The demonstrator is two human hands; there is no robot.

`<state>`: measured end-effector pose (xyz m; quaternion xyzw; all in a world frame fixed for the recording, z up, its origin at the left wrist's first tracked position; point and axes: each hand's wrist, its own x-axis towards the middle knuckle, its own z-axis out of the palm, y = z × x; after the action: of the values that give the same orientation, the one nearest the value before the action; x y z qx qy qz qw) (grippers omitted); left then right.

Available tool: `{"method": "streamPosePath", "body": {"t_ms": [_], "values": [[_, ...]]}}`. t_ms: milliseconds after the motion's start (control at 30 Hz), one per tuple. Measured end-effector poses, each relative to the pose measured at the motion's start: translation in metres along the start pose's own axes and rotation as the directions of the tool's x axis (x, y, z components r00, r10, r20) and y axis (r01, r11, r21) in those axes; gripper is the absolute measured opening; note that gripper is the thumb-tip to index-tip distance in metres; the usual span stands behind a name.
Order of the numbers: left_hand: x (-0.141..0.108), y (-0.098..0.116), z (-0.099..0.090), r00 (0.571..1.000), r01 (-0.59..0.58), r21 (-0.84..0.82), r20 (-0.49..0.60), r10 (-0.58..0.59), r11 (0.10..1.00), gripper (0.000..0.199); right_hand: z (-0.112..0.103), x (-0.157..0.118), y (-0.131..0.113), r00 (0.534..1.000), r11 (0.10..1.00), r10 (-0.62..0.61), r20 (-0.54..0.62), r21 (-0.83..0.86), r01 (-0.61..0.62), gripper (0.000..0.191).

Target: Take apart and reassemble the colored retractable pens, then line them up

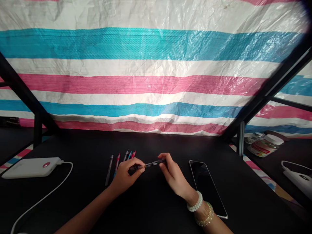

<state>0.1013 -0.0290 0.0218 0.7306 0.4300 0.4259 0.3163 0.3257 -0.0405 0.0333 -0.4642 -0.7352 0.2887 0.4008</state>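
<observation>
My left hand [128, 174] and my right hand [173, 174] are raised over the black table, each pinching one end of a dark pen [149, 164]. The pen lies nearly level between them, its middle showing and its ends partly covered by fingers. Several pens are laid out behind and beside my left hand: a grey-black pen [109, 169] at the far left, a red pen [117, 160], another dark pen [126, 155], a blue pen [130, 155] and a second red one [134, 154]. My left hand hides their lower parts.
A black phone [207, 185] lies right of my right wrist. At the left is a white power bank [31, 167] with a white cable [52, 192]. Black frame bars rise on both sides before a striped sheet [146, 84]. A jar [265, 145] stands at the far right.
</observation>
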Motion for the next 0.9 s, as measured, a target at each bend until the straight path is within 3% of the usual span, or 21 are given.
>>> {"method": "streamPosePath", "body": {"t_ms": [233,400,467,600,900], "values": [[0.003,0.001,-0.0056,0.999,0.009,-0.001,-0.037,-0.009,1.0,0.009,0.0001,0.0011,0.0016,0.999,0.998,0.008,0.047,0.054,-0.01,0.006],[0.0028,-0.0024,-0.0033,0.999,-0.028,0.013,-0.015,0.029,1.0,0.007,-0.001,0.0046,0.0031,0.996,0.997,0.065,0.06,-0.034,-0.063,0.036],[0.0025,-0.0033,-0.0018,0.999,-0.044,0.013,-0.017,0.044,0.999,0.008,-0.0005,0.0049,0.0037,0.997,0.996,0.065,0.045,-0.06,-0.062,0.038],[0.0026,-0.0035,-0.001,0.999,-0.018,0.01,-0.038,0.018,1.0,0.008,0.0019,0.0037,0.0041,0.998,0.999,0.009,0.055,-0.047,-0.006,0.018],[0.0024,-0.0047,-0.0022,0.999,-0.002,0.026,-0.046,0.003,1.0,0.007,0.0018,0.0042,0.0054,0.999,0.997,0.005,0.042,-0.081,-0.002,0.011]]}}
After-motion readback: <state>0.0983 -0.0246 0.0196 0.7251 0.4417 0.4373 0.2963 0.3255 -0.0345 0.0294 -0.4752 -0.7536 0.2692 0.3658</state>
